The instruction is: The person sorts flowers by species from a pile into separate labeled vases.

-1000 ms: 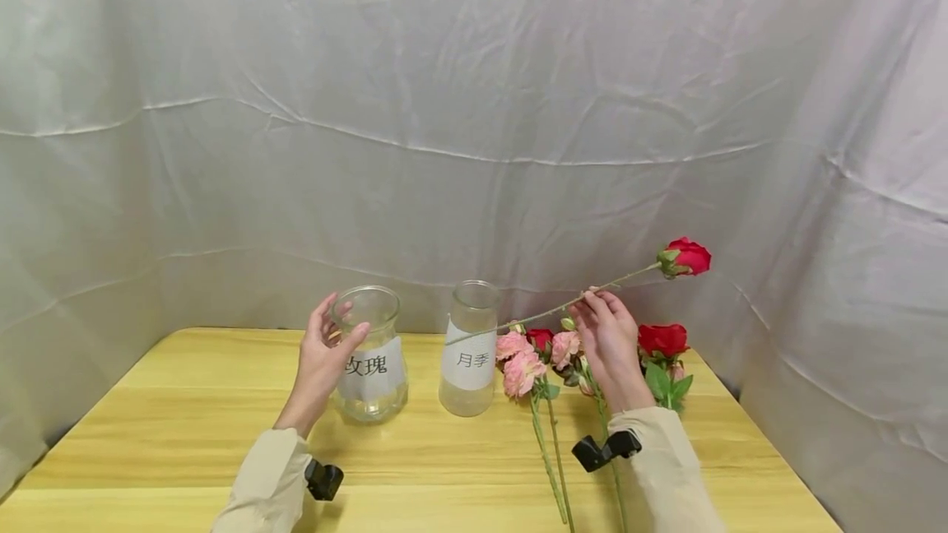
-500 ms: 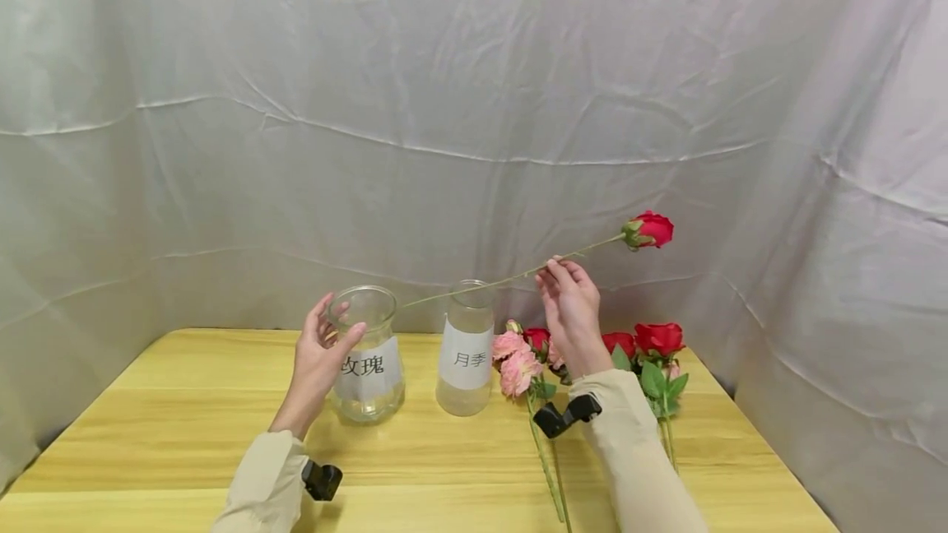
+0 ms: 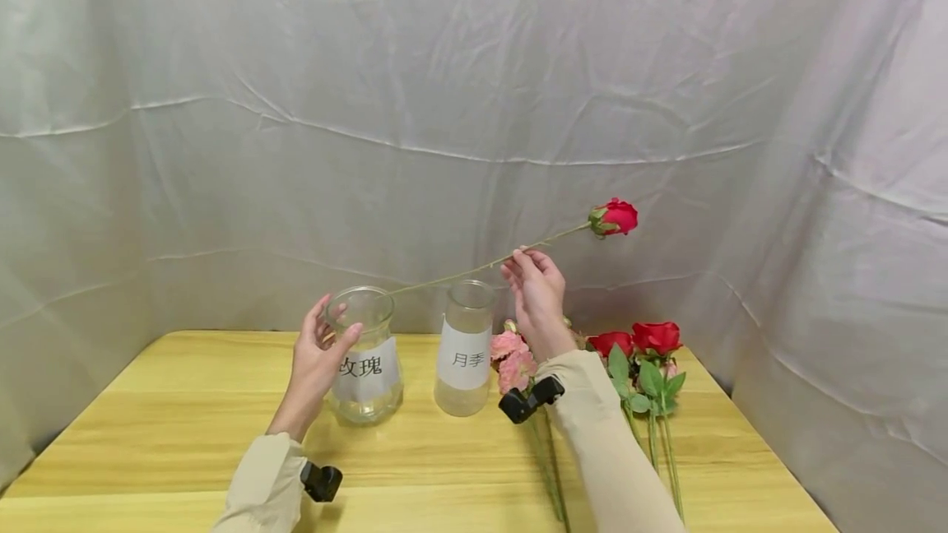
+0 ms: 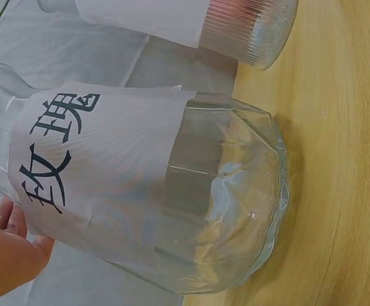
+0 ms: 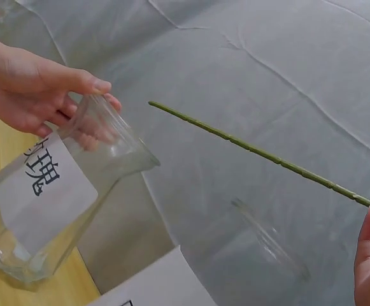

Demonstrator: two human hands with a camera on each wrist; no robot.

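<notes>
my left hand [image 3: 317, 352]: fingers curled round the neck of the wide vase [image 3: 374, 381], left of frame centre, seemingly steadying it. my right hand [image 3: 536, 294]: red rose [image 3: 616, 217], right of centre, pinched nearer the bloom, presumably leaving the stem's tail free. against earlier: rose further left, higher.

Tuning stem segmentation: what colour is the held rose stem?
The rose stem is green, showing best in the right wrist view.

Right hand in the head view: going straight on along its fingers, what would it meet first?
Probably the grey curtain: the right hand, pinching the flower stem, points up and slightly left, with the narrow vase off that line. Depth is unclear.
</notes>
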